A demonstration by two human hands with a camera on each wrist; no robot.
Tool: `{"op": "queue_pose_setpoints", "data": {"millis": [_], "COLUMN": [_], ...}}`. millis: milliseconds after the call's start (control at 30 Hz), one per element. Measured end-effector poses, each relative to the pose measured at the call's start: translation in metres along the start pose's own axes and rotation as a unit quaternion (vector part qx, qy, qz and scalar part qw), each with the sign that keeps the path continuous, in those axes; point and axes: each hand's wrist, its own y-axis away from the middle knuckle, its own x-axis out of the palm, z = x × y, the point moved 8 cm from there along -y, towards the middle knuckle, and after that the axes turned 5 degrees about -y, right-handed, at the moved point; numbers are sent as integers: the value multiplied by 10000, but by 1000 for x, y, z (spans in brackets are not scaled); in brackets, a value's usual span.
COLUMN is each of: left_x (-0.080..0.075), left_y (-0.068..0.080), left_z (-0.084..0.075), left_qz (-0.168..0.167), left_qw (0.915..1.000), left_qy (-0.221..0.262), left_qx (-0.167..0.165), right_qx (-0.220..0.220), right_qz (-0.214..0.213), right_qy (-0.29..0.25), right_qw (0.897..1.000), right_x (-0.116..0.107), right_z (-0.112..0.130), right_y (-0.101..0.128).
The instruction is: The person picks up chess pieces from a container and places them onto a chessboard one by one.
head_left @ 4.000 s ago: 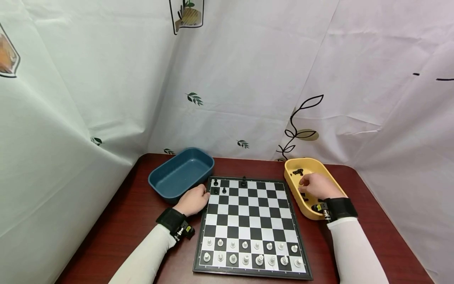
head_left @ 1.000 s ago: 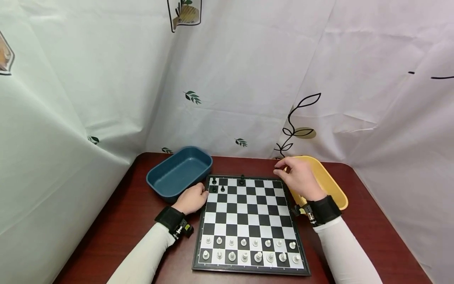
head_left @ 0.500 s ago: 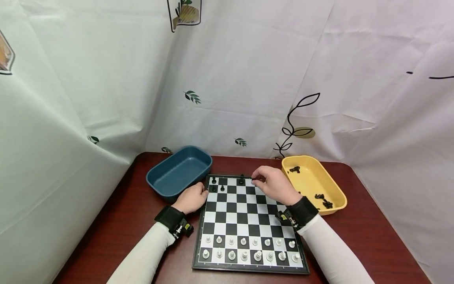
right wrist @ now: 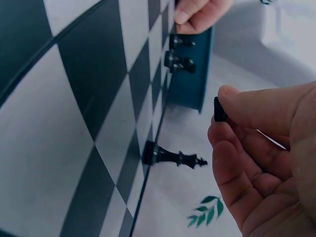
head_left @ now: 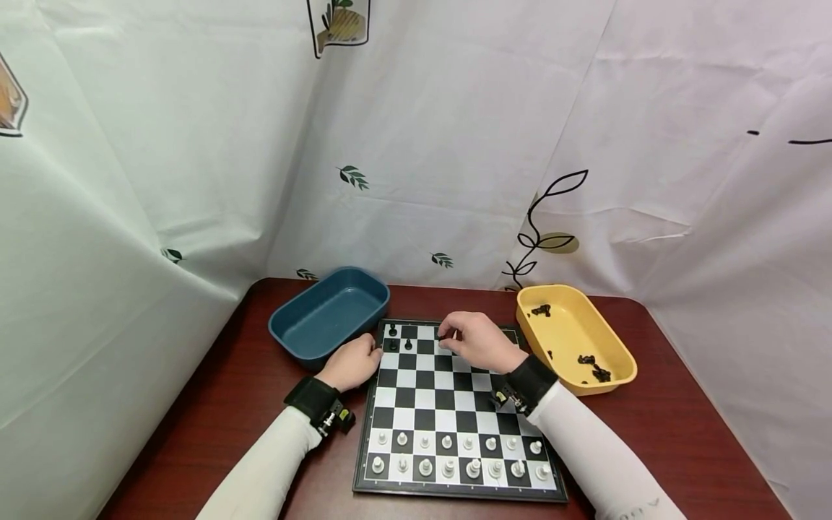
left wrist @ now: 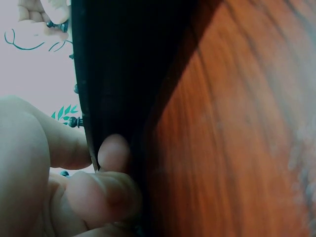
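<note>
My left hand (head_left: pixel 351 365) is at the left edge of the chessboard (head_left: pixel 424 399), near its far corner. Thumb and fingers grip the board's rim in the left wrist view. Over the far rows, my right hand (head_left: pixel 482 341) pinches a small black chess piece (right wrist: pixel 219 109) between thumb and fingertips. Its dark flat end shows; the fingers hide most of it. A black king (right wrist: pixel 173 157) stands on the far row close by, hidden behind the hand in the head view. Several black pieces (head_left: pixel 393 345) stand at the far left corner. White pieces (head_left: pixel 425 468) fill the two near rows.
A yellow tray (head_left: pixel 614 347) with several loose black pieces (head_left: pixel 601 375) stands right of the board. At the back left is a blue tray (head_left: pixel 286 339), close to my left hand. A white patterned cloth (head_left: pixel 416 144) hangs behind the dark red table (head_left: pixel 195 433).
My right hand was down in the yellow tray, then came out with a black piece and moved left over the board's far rows. My left hand has stayed at the board's edge.
</note>
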Motion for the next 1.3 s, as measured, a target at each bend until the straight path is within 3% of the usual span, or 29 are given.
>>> {"op": "queue_pose_setpoints", "data": {"millis": [367, 833, 1300], "left_x": [0, 0, -3], "left_y": [2, 2, 2], "left_z": [1, 1, -2], "left_qz": [15, -25, -42], "left_qw": [10000, 10000, 10000], "left_qy": [3, -26, -63], "left_qx": [-24, 0, 38], "right_qx": [-391, -468, -251], "right_qz": [609, 818, 974], "right_qy": [329, 461, 443], "right_qw": [9968, 9945, 9939], "right_x": [21, 36, 41], "right_z": [6, 5, 2], "right_y": [-17, -31, -32]}}
